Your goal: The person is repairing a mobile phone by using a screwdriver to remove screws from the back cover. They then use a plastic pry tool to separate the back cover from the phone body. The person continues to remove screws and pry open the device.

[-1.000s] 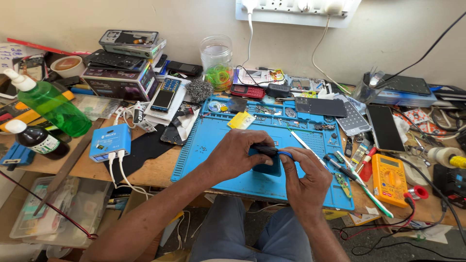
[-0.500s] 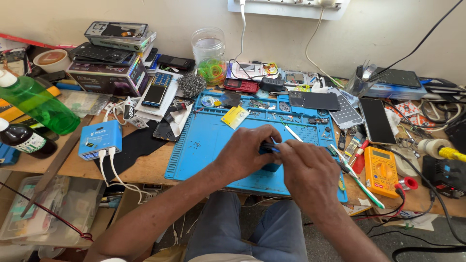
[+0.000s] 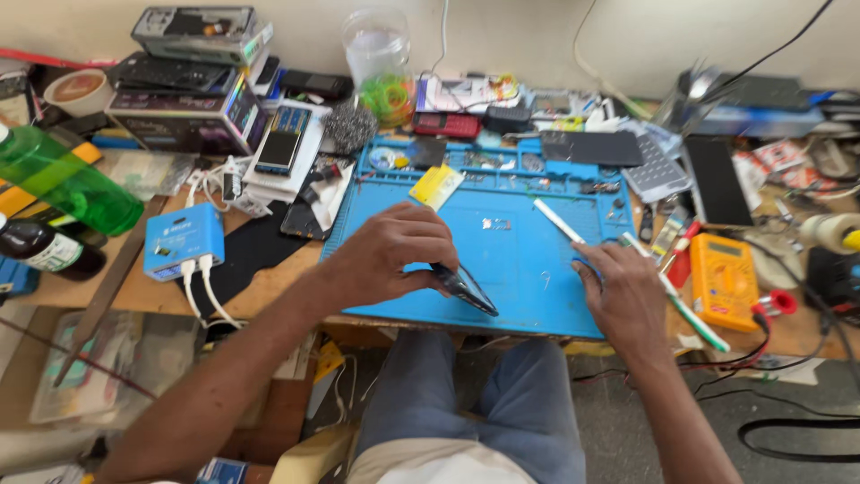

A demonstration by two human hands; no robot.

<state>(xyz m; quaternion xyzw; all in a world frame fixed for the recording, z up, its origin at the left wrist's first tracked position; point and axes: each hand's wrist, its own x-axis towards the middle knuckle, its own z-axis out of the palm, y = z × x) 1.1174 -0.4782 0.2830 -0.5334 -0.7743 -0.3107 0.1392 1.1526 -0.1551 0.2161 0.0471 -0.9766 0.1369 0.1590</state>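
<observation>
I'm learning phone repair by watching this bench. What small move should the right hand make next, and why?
Probably close the right hand on a tool, likely the thin white stick just beyond its fingertips. The left hand holds the dark phone tilted over the blue mat, while the right rests empty on the mat's edge.

Mat (image 3: 528, 269) looked like matt blue rubber, smooth; phone (image 3: 464, 289) in the left hand (image 3: 394, 255) had a glossy black glass face; meter (image 3: 724, 280) was orange plastic, kinda dull; bottle (image 3: 63, 184) was clear green plastic, shiny; table (image 3: 269, 278) edge was bare wood; jeans (image 3: 466, 403) were soft faded denim.
</observation>
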